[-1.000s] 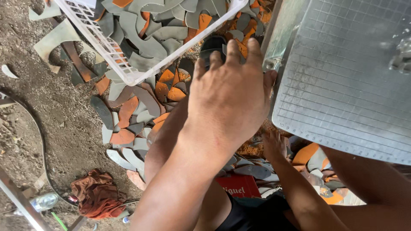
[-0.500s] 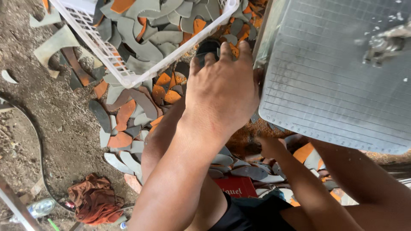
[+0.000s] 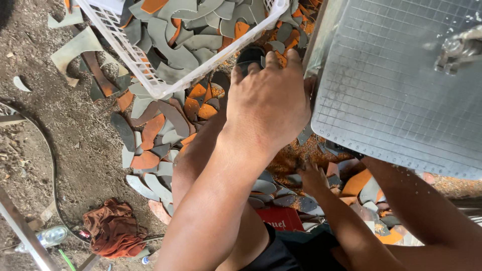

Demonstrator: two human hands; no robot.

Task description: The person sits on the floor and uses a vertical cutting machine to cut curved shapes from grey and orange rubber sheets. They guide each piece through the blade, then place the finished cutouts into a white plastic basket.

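From my feed I see a bare dirt floor, gritty and strewn with small debris, lit by flat daylight. A crumpled rust-brown rag lies on it near a clear plastic bottle. A thin dark cable curves over the ground, and a grey metal bar crosses the lower left corner.

A single head-worn camera looks steeply down, almost straight at the dirt ground, from close above the person's own arms. The left hand fills the middle of the frame, very near the lens. The white plastic basket lies at the far edge, the gridded metal plate far right, and a rust-coloured rag near left. No second view shares the scene.
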